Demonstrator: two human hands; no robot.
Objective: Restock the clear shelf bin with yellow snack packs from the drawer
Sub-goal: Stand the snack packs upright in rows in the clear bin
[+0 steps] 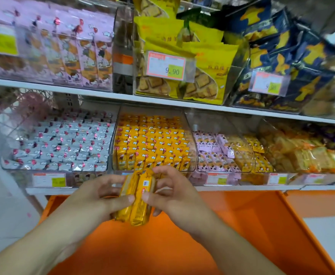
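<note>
**Both hands holding a bundle of yellow snack packs below the clear bin**

Your left hand (103,193) and right hand (168,193) meet in front of the lower shelf (242,187), and together they hold a small bundle of yellow snack packs (137,199). The packs stand roughly upright, side by side, tilted slightly to the right at the top. Your left grip is grasping the bundle from the left, thumb laid across the front and fingers curled behind. Your right grip is grasping it from the right, thumb pressing the front of the nearest pack, fingers bent round the far edge.

The bundle sits just below and in front of the clear shelf bin (192,139), which already carries tidy rows of the same yellow packs. The bundle's top edge overlaps the bin's front lip in view; you cannot tell whether it touches.

Beneath your hands lies the open orange drawer (252,225), its floor bare where it shows.

Left of the yellow bin, a clear bin of silver-wrapped packs (59,147). To its right, a bin of pink packs (212,149). On the upper shelf, large yellow biscuit bags (208,62) stand behind a price tag (165,65) reading 9.90, with dark blue bags (282,48) beside them.
</note>
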